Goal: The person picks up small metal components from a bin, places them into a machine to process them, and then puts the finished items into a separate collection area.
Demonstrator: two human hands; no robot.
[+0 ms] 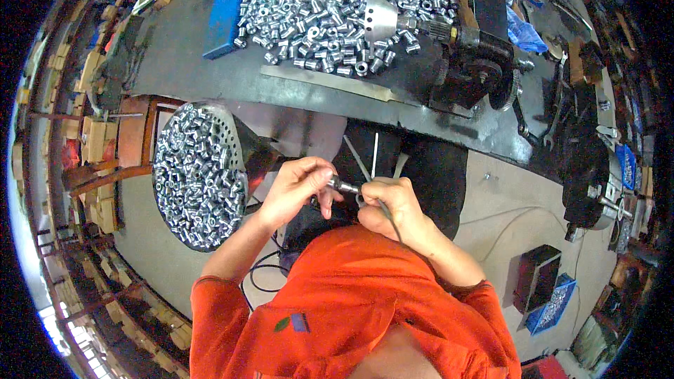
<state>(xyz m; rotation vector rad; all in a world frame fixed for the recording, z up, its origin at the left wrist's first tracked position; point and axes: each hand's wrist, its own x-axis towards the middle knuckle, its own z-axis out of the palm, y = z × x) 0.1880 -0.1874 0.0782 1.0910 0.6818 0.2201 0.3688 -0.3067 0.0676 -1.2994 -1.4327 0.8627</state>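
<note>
My left hand (302,184) pinches a small shiny metal fitting (335,182) between thumb and fingers, in front of my body. Closed round a slim tool is my right hand (392,202); a thin grey cord or hose (390,219) runs down from that fist. A short metal shaft (349,188) bridges the gap between the hands, its tip at the fitting. Most of the tool is hidden in the right hand, so its kind cannot be told. Left of my left forearm, a round perforated metal basket (229,142) holds many similar fittings.
Across the far side, a dark workbench (175,74) bears a heap of metal fittings (316,17), a blue block (225,17), a flat file (326,84) and a geared machine (474,70). Wrenches (558,98) lie at right. On the floor stand a dark box (537,277) and blue tray (570,288).
</note>
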